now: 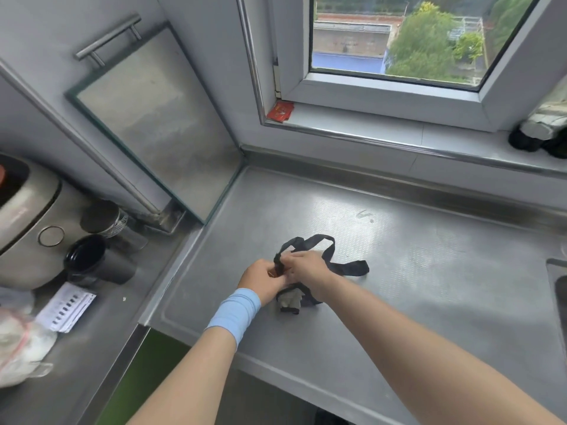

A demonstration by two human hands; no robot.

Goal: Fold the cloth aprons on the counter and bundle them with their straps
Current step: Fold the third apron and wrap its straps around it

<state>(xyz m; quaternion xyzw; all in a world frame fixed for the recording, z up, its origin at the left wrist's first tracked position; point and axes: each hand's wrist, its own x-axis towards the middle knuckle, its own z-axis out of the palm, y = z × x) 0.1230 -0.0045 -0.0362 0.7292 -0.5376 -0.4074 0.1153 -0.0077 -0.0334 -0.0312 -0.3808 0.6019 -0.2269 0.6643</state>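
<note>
My two hands meet low over the steel table (414, 256), right above the apron (290, 302). The apron lies on the table as a small, tight bundle of grey cloth with dark edges, partly tucked under my right wrist. The fingers of my left hand (264, 280) are curled and pinch a bunched bit of the black strap (352, 269) that sticks up between both hands. The fingers of my right hand (306, 266) are bent round the same strap just beside them, so the two hands touch. Past my right hand the strap makes a loose loop on the table, and its flat end trails off to the right. A light blue wristband (236, 311) sits on my left wrist.

To the left, on the lower stretch of table, stand a rice cooker (24, 216), a black cup (89, 259) and a metal container (104, 216), with printed paper sheets (66, 306) and a plastic bag (18, 338) nearer to me. A red packet (279, 110) lies in the corner of the window sill (399, 133), and dark bundles (540, 130) sit at its far right end. The rim of a sink (557, 271) shows at the right edge.
</note>
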